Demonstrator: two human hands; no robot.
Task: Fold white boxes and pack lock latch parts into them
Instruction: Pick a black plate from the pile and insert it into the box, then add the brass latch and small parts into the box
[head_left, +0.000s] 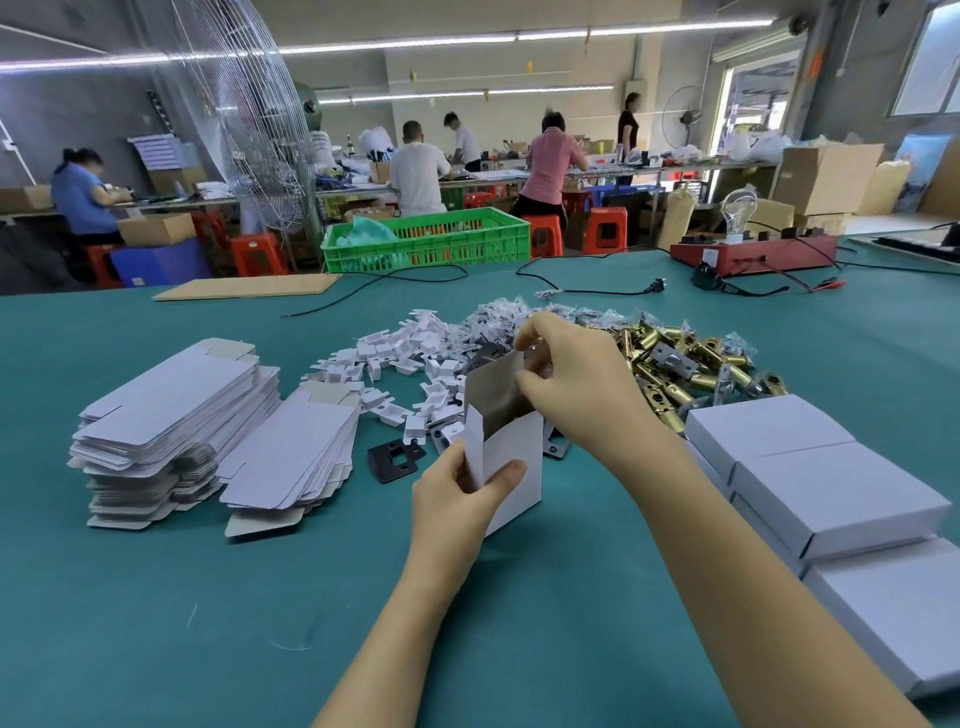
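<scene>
An open white box (511, 457) stands upright on the teal table (156, 597) in front of me. My left hand (457, 499) grips its lower left wall, thumb on the front face. My right hand (571, 379) is at the box's open top, fingers curled and pinching the raised flap; what else it holds is hidden. Behind the box lie small white plastic parts (395, 358), black strike plates (396, 458), bagged screws (498, 312) and brass latches (691, 364).
Two stacks of flat white box blanks (176, 426) sit at the left. Closed white boxes (831, 493) are stacked at the right. A green crate (431, 239), a cardboard sheet (249, 287), cables and a red test unit (753, 252) line the far edge. Several people work at benches beyond.
</scene>
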